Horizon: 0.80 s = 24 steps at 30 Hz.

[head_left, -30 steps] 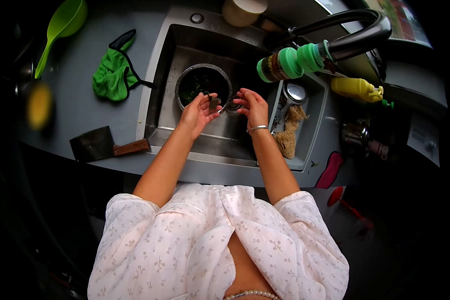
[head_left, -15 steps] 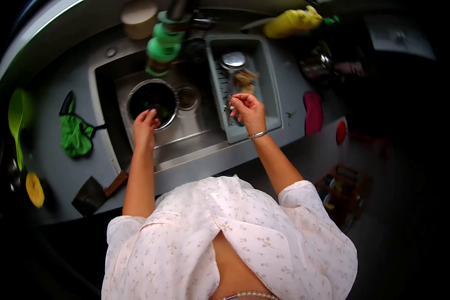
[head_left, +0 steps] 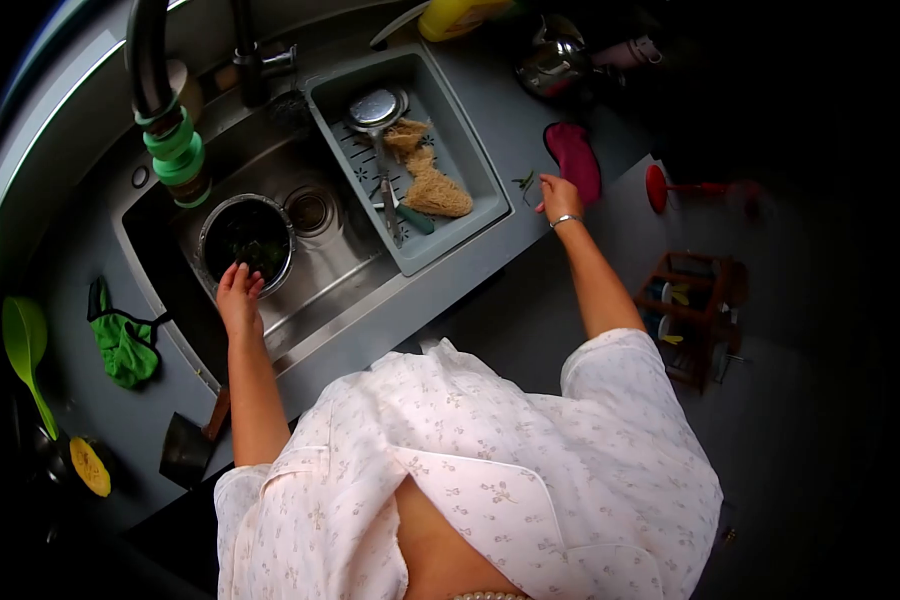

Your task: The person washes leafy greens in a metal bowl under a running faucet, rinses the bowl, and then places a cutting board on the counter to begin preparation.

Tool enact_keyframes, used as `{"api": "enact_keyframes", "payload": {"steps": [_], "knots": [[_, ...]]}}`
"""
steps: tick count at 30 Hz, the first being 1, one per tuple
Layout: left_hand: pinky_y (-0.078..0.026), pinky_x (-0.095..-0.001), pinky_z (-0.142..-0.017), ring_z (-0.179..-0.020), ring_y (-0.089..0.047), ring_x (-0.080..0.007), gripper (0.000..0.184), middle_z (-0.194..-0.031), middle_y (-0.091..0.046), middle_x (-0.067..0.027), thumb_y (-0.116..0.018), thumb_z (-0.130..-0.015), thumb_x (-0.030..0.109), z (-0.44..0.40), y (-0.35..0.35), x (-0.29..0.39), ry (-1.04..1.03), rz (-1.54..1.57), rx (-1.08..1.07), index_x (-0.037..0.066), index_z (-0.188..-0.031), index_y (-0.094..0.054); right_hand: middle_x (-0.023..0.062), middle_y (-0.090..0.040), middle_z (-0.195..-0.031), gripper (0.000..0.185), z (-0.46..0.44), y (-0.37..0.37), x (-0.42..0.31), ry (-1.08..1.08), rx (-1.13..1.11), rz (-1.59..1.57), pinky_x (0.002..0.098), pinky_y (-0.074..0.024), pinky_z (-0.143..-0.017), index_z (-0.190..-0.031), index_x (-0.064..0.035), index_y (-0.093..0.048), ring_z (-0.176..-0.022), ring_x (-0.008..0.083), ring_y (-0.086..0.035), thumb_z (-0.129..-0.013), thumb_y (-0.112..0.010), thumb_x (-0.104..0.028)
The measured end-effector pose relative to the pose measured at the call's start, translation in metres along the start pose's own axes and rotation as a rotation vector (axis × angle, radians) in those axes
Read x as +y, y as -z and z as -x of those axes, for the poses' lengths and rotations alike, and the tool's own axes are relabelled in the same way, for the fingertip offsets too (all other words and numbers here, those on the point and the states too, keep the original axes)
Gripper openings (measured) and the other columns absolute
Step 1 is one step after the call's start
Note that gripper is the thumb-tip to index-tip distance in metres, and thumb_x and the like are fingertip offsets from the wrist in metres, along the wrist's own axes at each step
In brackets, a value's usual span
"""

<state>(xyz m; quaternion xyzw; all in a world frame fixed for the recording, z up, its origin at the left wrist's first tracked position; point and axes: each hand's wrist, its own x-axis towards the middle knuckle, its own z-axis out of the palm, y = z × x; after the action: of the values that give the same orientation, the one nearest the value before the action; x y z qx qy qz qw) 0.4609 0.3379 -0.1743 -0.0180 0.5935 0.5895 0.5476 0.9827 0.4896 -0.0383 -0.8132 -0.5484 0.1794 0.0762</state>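
A round metal bowl (head_left: 288, 262) with dark leafy greens (head_left: 255, 250) inside stands in the sink. My left hand (head_left: 240, 298) is at its near rim, fingers curled in over the greens; what they pinch, if anything, is hard to make out. Out to the right, above the grey counter, is my right hand (head_left: 564, 200), wearing a bracelet, thumb and fingertips drawn together. Beside its fingertips lie a few small green scraps (head_left: 523, 184). Whether a thin stem is still between those fingers is too small to tell. A dark pink cloth (head_left: 574, 160) lies just behind this hand.
A grey draining tray (head_left: 410, 262) holds loofah pieces (head_left: 436, 192), a metal strainer-like item (head_left: 375, 107) and a green-handled peeler or knife (head_left: 415, 220). The faucet with a green nozzle (head_left: 177, 160) hangs over the sink (head_left: 345, 270). At left are a green cloth (head_left: 125, 345), green spoon (head_left: 25, 340) and cleaver (head_left: 185, 450).
My right hand has moved from over the draining tray to the counter on its right, near the green scraps. My left hand stays at the bowl. The whole view has turned and shifted.
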Motion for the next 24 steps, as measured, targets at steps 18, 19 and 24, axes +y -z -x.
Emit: {"api": "enact_keyframes", "payload": {"steps": [18, 19, 24], "knots": [[-0.034, -0.0425, -0.100, -0.118, -0.039, -0.0401, 0.050, -0.134, -0.035, -0.0217, -0.060, -0.074, 0.009, -0.033, 0.004, -0.032, -0.573, -1.111, 0.055, 0.014, -0.123, -0.052, 0.0077, -0.064, -0.082, 0.011, 0.116, -0.089, -0.229, 0.892, -0.254, -0.206, 0.0304, -0.0482, -0.058, -0.088, -0.0092, -0.064, -0.065, 0.0215, -0.062, -0.082, -0.061, -0.018], [-0.035, -0.0436, -0.099, -0.119, -0.038, -0.0412, 0.050, -0.135, -0.033, -0.0219, -0.060, -0.074, 0.008, -0.042, 0.002, -0.043, -0.541, -1.216, 0.040, 0.013, -0.123, -0.051, 0.0073, -0.064, -0.083, 0.010, 0.123, -0.107, -0.237, 0.903, -0.347, -0.189, 0.0314, -0.0486, -0.059, -0.087, -0.0099, -0.064, -0.067, 0.0232, -0.062, -0.082, -0.061, -0.018], [-0.041, -0.0428, -0.093, -0.113, -0.046, -0.0393, 0.045, -0.128, -0.043, -0.0227, -0.057, -0.073, 0.006, -0.068, -0.016, -0.031, -0.381, -1.387, 0.049, 0.007, -0.118, -0.055, 0.0065, -0.063, -0.083, 0.011, 0.158, -0.164, -0.282, 0.995, -0.511, -0.142, 0.0330, -0.0488, -0.062, -0.087, -0.0105, -0.064, -0.071, 0.0254, -0.062, -0.082, -0.059, -0.019]]}}
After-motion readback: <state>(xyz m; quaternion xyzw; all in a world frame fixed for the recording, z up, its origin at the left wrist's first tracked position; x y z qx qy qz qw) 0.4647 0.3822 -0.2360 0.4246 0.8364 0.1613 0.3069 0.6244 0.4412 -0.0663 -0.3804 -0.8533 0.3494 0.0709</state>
